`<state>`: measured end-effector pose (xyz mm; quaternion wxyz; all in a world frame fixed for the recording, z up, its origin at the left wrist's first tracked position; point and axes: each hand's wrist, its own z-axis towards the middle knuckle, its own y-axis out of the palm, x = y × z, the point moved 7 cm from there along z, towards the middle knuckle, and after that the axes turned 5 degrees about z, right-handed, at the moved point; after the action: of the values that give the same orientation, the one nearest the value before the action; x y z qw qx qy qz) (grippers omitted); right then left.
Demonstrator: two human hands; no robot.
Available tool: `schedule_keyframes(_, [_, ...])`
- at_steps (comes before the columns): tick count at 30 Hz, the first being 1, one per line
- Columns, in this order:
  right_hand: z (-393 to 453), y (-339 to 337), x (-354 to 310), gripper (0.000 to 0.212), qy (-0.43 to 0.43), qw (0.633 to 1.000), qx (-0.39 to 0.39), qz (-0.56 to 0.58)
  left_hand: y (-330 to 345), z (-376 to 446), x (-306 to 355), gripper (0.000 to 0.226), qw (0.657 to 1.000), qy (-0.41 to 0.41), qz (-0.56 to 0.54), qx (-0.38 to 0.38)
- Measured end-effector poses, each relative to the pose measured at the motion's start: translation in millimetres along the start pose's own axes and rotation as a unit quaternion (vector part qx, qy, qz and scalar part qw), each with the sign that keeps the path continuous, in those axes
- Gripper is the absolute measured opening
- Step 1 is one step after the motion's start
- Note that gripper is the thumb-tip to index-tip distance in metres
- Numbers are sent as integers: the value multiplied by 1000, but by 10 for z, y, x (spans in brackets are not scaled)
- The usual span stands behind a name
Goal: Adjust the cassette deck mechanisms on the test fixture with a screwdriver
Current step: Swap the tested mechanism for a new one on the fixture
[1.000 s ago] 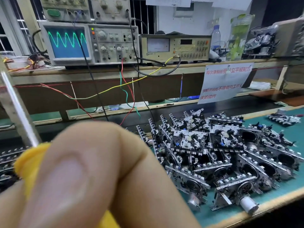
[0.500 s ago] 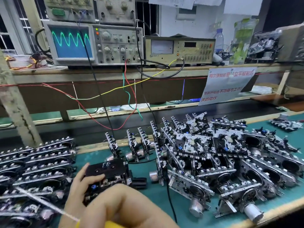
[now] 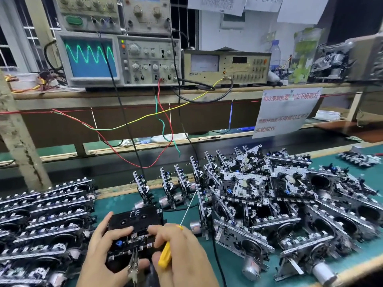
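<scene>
Near edge, centre: the test fixture [image 3: 135, 228] lies on the bench mat [image 3: 116, 206], with the left hand [image 3: 99, 251] on its left side and the right hand [image 3: 178, 251] on its right.
Screwdriver [image 3: 165, 253]: in the right hand, shaft pointing up and away to the right.
Left of fixture: rows of cassette mechanisms [image 3: 45, 220].
Right of fixture: a heap of cassette mechanisms [image 3: 279, 199], some stacked on others.
Behind fixture: a few mechanisms standing on edge [image 3: 172, 187].
Shelf behind the bench: oscilloscope [image 3: 118, 59] at left, meter unit [image 3: 226, 66] to its right.
Below shelf edge, right: a paper notice [image 3: 286, 110].
</scene>
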<state>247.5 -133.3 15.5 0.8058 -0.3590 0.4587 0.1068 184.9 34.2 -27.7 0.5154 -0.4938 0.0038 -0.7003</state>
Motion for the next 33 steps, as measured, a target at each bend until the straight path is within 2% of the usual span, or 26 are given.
schedule_keyframes(5, [3, 58, 95, 36, 48, 996, -9, -70, -1, 34, 34, 61, 1000, 12, 5, -4])
schedule_keyframes(10, [-25, 123, 212, 47, 37, 998, 8, -46, 14, 1, -3, 66, 1000, -7, -4, -17])
schedule_keyframes(13, [-78, 102, 257, 50, -5, 998, 51, -29, 24, -32, -56, 71, 1000, -23, -7, -20])
schedule_keyframes(17, [-216, 5, 348, 35, -73, 977, 181, -89, 41, -38, -98, 74, 999, -32, -10, -26])
schedule_keyframes(20, [-239, -16, 405, 29, -110, 961, 237, -89, 55, -37, -107, 74, 999, -33, -11, -31])
schedule_keyframes(24, [-211, -13, 396, 27, -114, 963, 232, -72, 67, -46, -126, 72, 999, -36, -9, -27])
schedule_keyframes(27, [-194, -32, 395, 18, -92, 973, 208, -32, 66, -38, -138, 71, 999, -34, -11, -27])
schedule_keyframes(28, [-149, -57, 440, 19, -60, 981, 185, -3, 65, -33, -135, 71, 999, -31, -12, -28])
schedule_keyframes(29, [-117, -78, 466, 31, -22, 987, 157, 13, 63, -28, -135, 70, 999, -29, -11, -27])
schedule_keyframes(30, [-125, -73, 469, 42, -22, 989, 146, 21, 60, -23, -138, 68, 999, -28, -10, -25])
schedule_keyframes(33, [-151, -81, 343, 39, -24, 991, 131, -7, 57, -9, -154, 69, 999, -24, -4, -24])
